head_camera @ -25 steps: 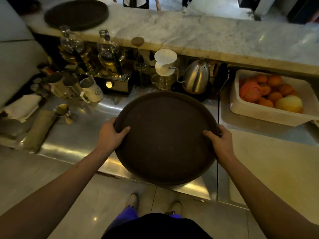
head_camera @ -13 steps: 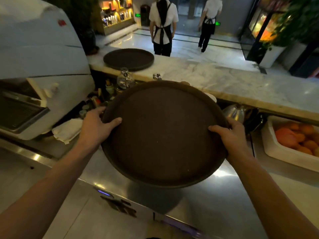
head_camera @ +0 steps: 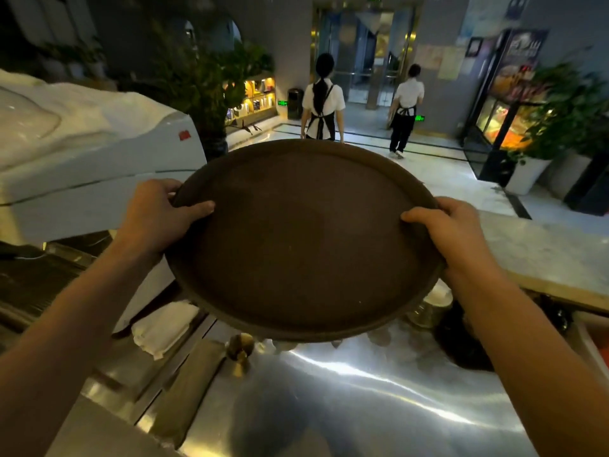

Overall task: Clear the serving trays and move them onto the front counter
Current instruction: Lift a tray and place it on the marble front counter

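Note:
A round dark brown serving tray [head_camera: 303, 239] fills the middle of the view, held up in the air over the steel work surface [head_camera: 346, 397]. It is empty. My left hand [head_camera: 161, 216] grips its left rim with the thumb on top. My right hand [head_camera: 451, 232] grips the right rim the same way. The marble front counter [head_camera: 540, 249] shows to the right of the tray; the tray hides its middle and left part.
A large white machine [head_camera: 92, 166] stands at the left. Below the tray lie a folded white cloth [head_camera: 161, 328], a brass jigger [head_camera: 240, 352] and a rolled cloth [head_camera: 188, 394]. Two people in aprons [head_camera: 323, 103] walk away beyond the counter. Potted plants stand left and right.
Both hands have lifted the tray from the steel surface up and forward toward the marble counter. The view has tilted upward, and the second tray on the counter is now hidden.

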